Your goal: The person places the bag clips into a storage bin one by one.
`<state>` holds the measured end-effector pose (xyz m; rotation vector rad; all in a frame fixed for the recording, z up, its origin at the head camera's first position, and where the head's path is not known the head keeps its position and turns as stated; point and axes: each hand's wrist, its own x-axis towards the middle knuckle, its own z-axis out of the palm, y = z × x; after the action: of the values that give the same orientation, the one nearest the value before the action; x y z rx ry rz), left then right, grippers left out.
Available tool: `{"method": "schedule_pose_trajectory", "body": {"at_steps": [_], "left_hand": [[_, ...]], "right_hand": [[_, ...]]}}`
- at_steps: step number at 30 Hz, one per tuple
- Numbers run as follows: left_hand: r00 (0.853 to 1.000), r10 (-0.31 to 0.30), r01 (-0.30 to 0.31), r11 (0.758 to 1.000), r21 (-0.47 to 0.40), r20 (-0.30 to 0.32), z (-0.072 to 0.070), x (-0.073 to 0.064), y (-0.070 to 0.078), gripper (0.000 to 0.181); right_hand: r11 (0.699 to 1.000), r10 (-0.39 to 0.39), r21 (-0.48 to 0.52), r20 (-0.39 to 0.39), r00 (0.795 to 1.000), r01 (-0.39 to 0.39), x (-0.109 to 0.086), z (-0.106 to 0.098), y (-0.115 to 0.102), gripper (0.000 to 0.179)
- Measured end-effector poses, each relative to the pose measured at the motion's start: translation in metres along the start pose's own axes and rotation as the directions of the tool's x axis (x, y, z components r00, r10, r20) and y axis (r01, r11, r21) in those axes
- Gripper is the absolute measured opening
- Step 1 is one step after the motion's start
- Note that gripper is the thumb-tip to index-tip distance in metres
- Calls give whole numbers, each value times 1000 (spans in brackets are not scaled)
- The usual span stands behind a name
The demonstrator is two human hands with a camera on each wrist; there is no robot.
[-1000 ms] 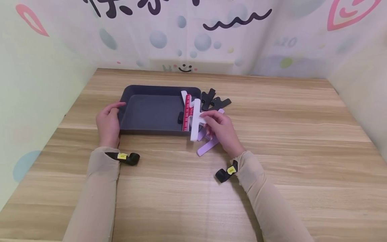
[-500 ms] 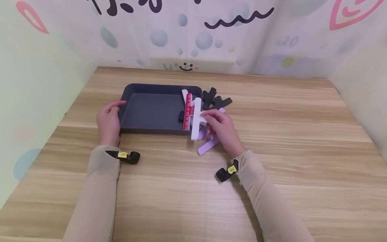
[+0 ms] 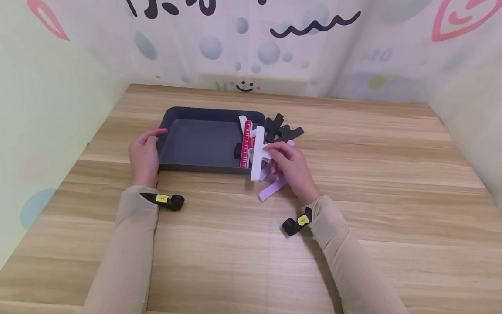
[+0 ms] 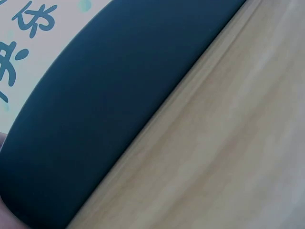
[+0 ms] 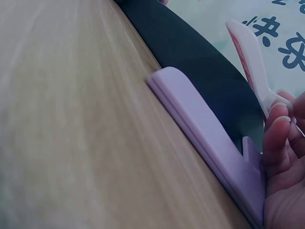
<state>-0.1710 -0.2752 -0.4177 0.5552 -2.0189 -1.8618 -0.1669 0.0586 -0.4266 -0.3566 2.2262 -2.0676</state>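
At tray (image 3: pixel 204 168), curled right fingers (image 3: pixel 283 149) pinch white clip (image 3: pixel 257 153).

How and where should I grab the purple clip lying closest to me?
Probably pinch the purple clip across the near end of its long bar, coming from your side: that end points your way with bare table before it, while your right hand covers the farther part.

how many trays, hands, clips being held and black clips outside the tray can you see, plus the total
Tray: 1
Left hand and right hand: 2
Held white clip: 1
Black clips outside the tray: 2
Total: 6
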Motion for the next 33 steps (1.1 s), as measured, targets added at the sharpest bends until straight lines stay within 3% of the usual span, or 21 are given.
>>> {"method": "schedule_pose_trajectory", "body": {"at_steps": [14, 24, 33], "left_hand": [[1000, -1, 1, 1000, -7, -3, 0, 1, 4, 31], [1000, -11, 11, 1000, -3, -8, -3, 2, 6, 31], [1000, 6, -6, 999, 33, -5, -1, 0, 1, 31]], "right_hand": [[1000, 1, 11, -2, 1000, -1, 1, 0, -5, 21], [992, -25, 127, 4, 1000, 25, 3, -1, -5, 24], [999, -2, 44, -52, 999, 5, 1, 6, -7, 22]]}}
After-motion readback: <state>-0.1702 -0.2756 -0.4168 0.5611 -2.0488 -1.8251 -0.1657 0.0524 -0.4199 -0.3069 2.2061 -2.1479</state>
